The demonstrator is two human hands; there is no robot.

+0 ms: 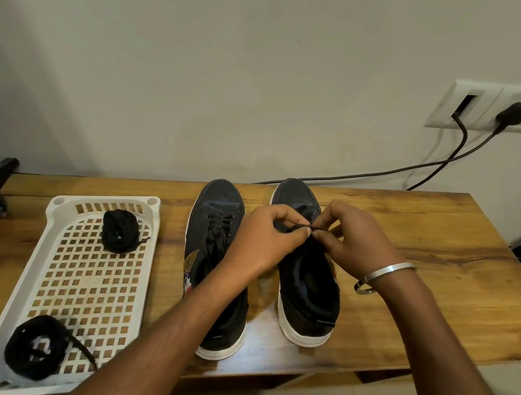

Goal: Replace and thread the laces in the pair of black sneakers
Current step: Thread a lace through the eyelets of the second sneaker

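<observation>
Plain wall (208, 49) w/ a socket panel (508, 108) is seen behind; a wood table (432, 262) carries everything. Largest item, a white tray (42, 263), is set well left of the left hand (266, 236); two coiled black laces are held in it, far coil (120, 232) and near coil (34, 349). Left shoe (213, 241) is partly hidden under the left wrist, its lace seen crossed through the eyelets. Right shoe (305, 292) is placed directly beneath both hands, heel toward the person. Both hands are brought together above its tongue: left-hand fingers are curled and pinched on a lace (295, 227), and right hand (356, 238) is pinched on the same lace, fingertips touching the left's. A bangle (384, 275) is worn on the right wrist.

Step judged: lace of the right shoe being worked at the eyelets; whether it is being pulled out or threaded in cannot be told. Next move prob. calls for a firm tip grip and a straight feed or pull through one eyelet, w/ the shoe kept steady.
</observation>
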